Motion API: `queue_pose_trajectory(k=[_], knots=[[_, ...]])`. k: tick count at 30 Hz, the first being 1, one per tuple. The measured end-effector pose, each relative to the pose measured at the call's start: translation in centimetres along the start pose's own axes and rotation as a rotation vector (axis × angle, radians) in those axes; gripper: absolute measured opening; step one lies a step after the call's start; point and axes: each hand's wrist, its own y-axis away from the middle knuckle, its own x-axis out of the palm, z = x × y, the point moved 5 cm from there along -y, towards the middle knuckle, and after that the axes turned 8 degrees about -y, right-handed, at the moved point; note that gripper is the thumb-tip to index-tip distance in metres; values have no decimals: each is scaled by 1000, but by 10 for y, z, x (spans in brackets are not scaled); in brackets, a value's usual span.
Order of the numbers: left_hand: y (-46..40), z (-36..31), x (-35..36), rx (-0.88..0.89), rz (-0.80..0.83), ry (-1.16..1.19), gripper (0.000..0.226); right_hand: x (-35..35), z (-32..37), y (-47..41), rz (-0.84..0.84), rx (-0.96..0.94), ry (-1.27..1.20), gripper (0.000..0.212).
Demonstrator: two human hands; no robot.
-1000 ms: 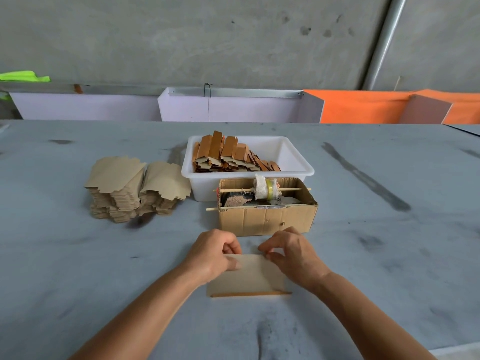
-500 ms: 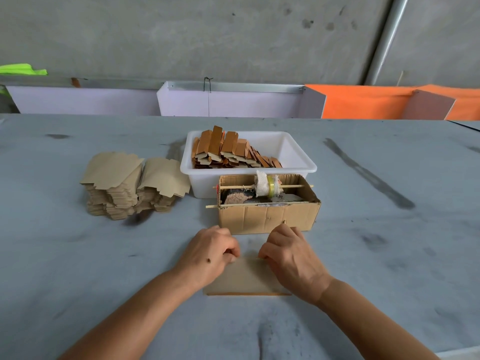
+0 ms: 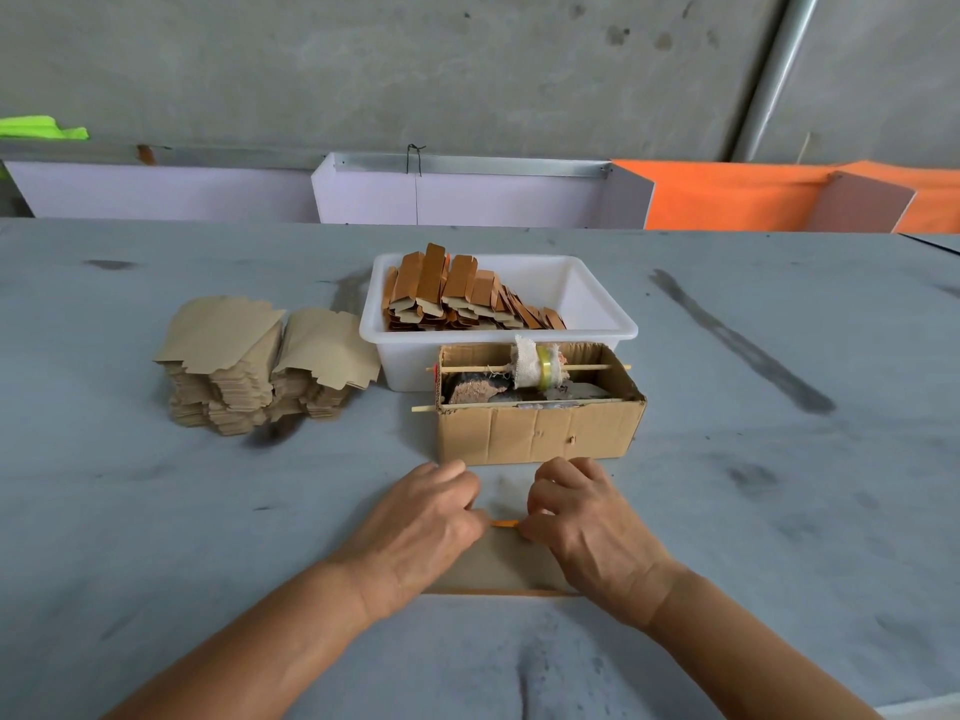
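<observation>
One wide grey table (image 3: 779, 511) carries everything. On its left part sit two stacks of flat kraft blanks (image 3: 260, 366), touching each other. Just right of them stands a white tub (image 3: 597, 304) holding folded orange-brown pieces (image 3: 457, 293). Against the tub's near wall is a cardboard carton (image 3: 540, 433), with a tape roll (image 3: 543, 366) threaded on a stick across its open top.

Close to the person, just short of the carton, the card blank (image 3: 501, 563) lies flat on the table, kraft side up. Both hands are on it. The left hand (image 3: 421, 532) and the right hand (image 3: 587, 527) have their fingers curled, thumbs and fingertips pinching the blank's far edge. A thin orange lip (image 3: 504, 523) shows between them.

This looks like the folding step, with the far flap lifted along its crease. The next move likely calls for both hands to roll that flap toward the person evenly, then press along the crease so it sets straight. The near edge should stay put on the table, since a lopsided pull would skew the fold.
</observation>
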Motion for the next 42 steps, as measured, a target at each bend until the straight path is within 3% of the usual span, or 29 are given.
queue_pose_trajectory(k=[4, 10, 12, 14, 20, 26, 30, 33, 38, 42], knots=[[6, -7, -1, 7, 99, -39, 35, 0, 4, 3, 33, 38, 55, 19], [11, -8, 9, -254, 85, 83, 22, -1, 14, 5, 54, 197, 30, 26], [8, -11, 14, -315, 129, 91, 29, -3, 20, 3, 50, 201, 36, 25], [2, -18, 9, -279, 48, 21, 18, -3, 24, 2, 51, 188, 43, 24], [4, -22, 16, -250, 15, -10, 28, -3, 18, 6, 36, 191, 60, 22], [23, -9, 14, -304, -60, 82, 28, -6, 2, 18, -116, 234, 14, 49], [25, -7, 13, -325, -99, 139, 38, -6, -1, 24, -144, 230, -3, 27], [31, -1, 14, -354, -134, 205, 34, -3, -3, 27, -123, 228, -28, 30], [43, 8, 22, -451, -45, 469, 45, -8, -2, 29, -170, 283, -164, 27], [47, 5, 27, -433, 7, 507, 59, -2, -11, 42, -77, 421, -441, 31]])
